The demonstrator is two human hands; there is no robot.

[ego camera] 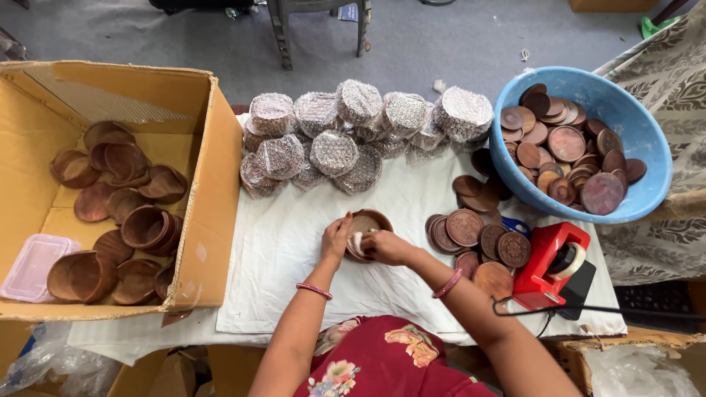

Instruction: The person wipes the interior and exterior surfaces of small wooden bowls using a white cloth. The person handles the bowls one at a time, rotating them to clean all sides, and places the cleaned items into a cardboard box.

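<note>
A person seen from above works at a counter covered with white cloth. Both hands meet at the middle over a small round wooden bowl. The left hand has its grip clenched on the bowl's near left rim, tilting it up. The right hand presses against the bowl's right side with something pale and small between the fingers, too small to tell apart; its grip is closed on that and the bowl.

To the left sits an open cardboard box holding loose wooden bowls and a clear plastic container. Behind the hands lies a heap of bubble-wrapped bundles. To the right, flat carved wooden discs are stacked on the cloth, a blue plastic tub holds many more, and a red tape dispenser stands near the right forearm.

For this handling to go well, the left hand should likely keep the bowl steady and tilted while the right works around the rim evenly.
</note>
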